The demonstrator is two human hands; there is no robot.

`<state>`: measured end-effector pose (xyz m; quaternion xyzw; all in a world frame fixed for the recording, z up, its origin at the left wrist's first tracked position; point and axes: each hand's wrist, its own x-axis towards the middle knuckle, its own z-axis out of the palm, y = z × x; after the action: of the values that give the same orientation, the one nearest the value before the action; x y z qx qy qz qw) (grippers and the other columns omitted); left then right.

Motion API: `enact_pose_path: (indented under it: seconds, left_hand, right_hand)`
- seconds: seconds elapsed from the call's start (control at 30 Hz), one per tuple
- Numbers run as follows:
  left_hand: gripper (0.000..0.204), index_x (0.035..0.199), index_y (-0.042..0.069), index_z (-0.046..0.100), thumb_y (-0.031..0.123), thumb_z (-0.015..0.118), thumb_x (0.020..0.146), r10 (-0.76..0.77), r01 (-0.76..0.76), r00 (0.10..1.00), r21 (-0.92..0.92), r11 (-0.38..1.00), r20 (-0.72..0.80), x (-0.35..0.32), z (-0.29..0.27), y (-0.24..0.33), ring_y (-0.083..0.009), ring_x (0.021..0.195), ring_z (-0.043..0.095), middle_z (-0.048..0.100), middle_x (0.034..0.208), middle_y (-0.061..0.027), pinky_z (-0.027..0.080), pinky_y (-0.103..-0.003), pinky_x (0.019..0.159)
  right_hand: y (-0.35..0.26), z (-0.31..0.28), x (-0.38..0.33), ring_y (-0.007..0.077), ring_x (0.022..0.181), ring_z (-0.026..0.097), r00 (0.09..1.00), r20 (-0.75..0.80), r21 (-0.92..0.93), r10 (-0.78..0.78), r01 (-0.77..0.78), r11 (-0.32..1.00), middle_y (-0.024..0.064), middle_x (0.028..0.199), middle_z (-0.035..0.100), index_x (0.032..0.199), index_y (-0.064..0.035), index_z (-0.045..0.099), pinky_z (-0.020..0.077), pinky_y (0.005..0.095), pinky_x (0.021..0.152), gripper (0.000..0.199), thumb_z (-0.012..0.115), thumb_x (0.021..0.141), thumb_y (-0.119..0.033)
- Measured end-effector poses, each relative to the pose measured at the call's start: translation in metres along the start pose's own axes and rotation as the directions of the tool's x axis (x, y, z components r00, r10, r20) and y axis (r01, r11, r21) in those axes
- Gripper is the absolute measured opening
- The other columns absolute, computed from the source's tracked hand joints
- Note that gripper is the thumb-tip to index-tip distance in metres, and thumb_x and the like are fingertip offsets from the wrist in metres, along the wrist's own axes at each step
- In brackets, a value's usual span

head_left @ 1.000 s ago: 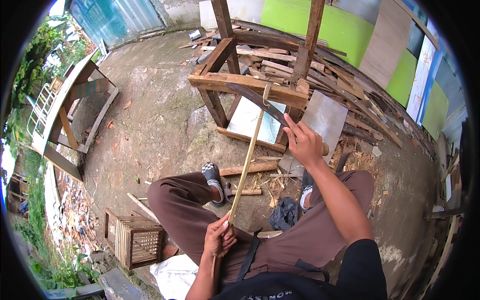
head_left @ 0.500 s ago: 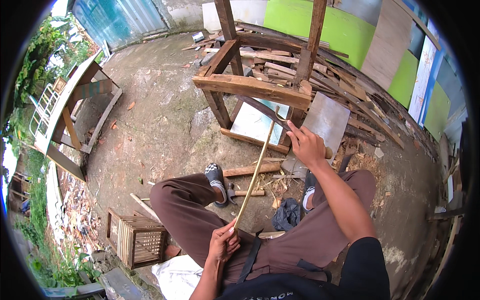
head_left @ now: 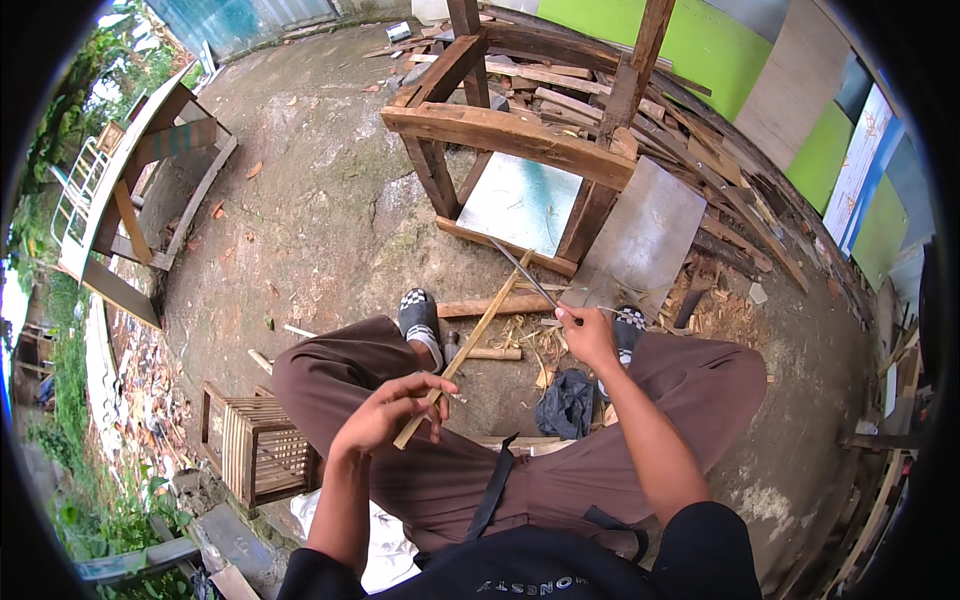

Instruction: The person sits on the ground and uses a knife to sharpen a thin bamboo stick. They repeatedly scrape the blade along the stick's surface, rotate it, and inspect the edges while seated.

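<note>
My left hand point(head_left: 392, 412) has its fingers closed loosely around the lower part of a thin, pale bamboo strip point(head_left: 484, 322). The strip slants up and away to the right, over my lap and the ground. A knife point(head_left: 525, 276) with a long, narrow, dark blade is gripped in my right hand point(head_left: 592, 338). Its blade points up to the left and crosses the strip near the far end; whether the two touch I cannot tell. My fingers hide the knife's handle.
Between my feet lie a hammer point(head_left: 485, 353), a wood piece point(head_left: 500, 305), shavings and a black plastic bag point(head_left: 566, 405). Ahead stands a wooden frame point(head_left: 510, 140) before piled scrap wood. A slatted wooden stool point(head_left: 258, 448) lies left, with a table point(head_left: 150, 170) farther off.
My right hand has come lower and nearer with the knife, whose blade now looks thinner. The left hand has moved up and left along with the strip, and its fingers have loosened.
</note>
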<state>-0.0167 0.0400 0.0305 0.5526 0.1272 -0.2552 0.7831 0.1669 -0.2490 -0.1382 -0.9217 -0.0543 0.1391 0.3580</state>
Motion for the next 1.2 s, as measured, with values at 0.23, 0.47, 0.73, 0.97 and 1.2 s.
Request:
enact_pose_path:
  seconds: [0.23, 0.47, 0.73, 0.97, 1.2]
  left_hand:
    - [0.083, 0.087, 0.005, 0.056, 0.075, 0.013, 0.098, 0.113, -0.072, 0.989, 0.359, 0.930, -0.094, 0.097, -0.036, 0.076, -0.0146, 0.061, 0.055, 0.050, 0.067, -0.0025, 0.048, -0.027, 0.063]
    - [0.087, 0.062, 0.010, 0.038, 0.084, 0.002, 0.089, 0.330, -0.246, 0.894, 0.285, 0.926, -0.302, 0.155, -0.040, 0.062, -0.0127, 0.043, 0.035, 0.025, 0.053, 0.0033, 0.047, -0.028, 0.047]
    - [0.085, 0.061, 0.009, 0.035, 0.082, 0.002, 0.091, 0.270, -0.225, 0.874, 0.155, 0.962, -0.405, 0.183, -0.035, 0.036, -0.0239, 0.052, 0.060, 0.029, 0.057, 0.0004, 0.044, -0.025, 0.057]
    - [0.086, 0.060, 0.008, 0.035, 0.083, 0.004, 0.090, 0.263, -0.255, 0.836, 0.084, 0.963, -0.482, 0.189, -0.046, 0.023, -0.0219, 0.048, 0.056, 0.026, 0.055, 0.0007, 0.046, -0.027, 0.050]
    - [0.088, 0.058, 0.008, 0.035, 0.085, 0.004, 0.088, 0.255, -0.299, 0.810, 0.004, 0.954, -0.528, 0.190, -0.053, 0.020, -0.0192, 0.041, 0.044, 0.027, 0.053, 0.0001, 0.052, -0.032, 0.049]
  right_hand:
    - [0.014, 0.057, -0.019, 0.0220, 0.047, 0.058, 0.890, 0.153, 0.569, 0.429, -0.434, 0.698, 0.0151, 0.058, 0.059, 0.076, 0.0034, 0.064, 0.0461, 0.0416, 0.055, 0.043, 0.064, 0.096, -0.035]
    - [0.037, 0.065, -0.016, 0.0338, 0.062, 0.064, 0.898, 0.209, 0.319, 0.386, -0.436, 0.841, 0.0194, 0.064, 0.062, 0.080, 0.0023, 0.067, 0.0476, 0.0438, 0.064, 0.043, 0.063, 0.095, -0.038]
    - [0.039, 0.099, -0.028, 0.0390, 0.070, 0.066, 0.922, 0.211, 0.217, 0.325, -0.368, 0.904, 0.0244, 0.071, 0.063, 0.090, 0.0013, 0.069, 0.0479, 0.0433, 0.066, 0.040, 0.060, 0.097, -0.037]
    - [0.032, 0.107, -0.032, 0.0339, 0.066, 0.066, 0.925, 0.232, 0.206, 0.299, -0.348, 0.915, 0.0213, 0.072, 0.064, 0.113, -0.0034, 0.070, 0.0476, 0.0412, 0.063, 0.035, 0.056, 0.101, -0.033]
    - [0.020, 0.110, -0.035, 0.0463, 0.088, 0.066, 0.985, 0.126, 0.354, 0.118, -0.156, 0.922, 0.0266, 0.085, 0.067, 0.123, -0.0085, 0.067, 0.0511, 0.0493, 0.073, 0.033, 0.054, 0.101, -0.030]
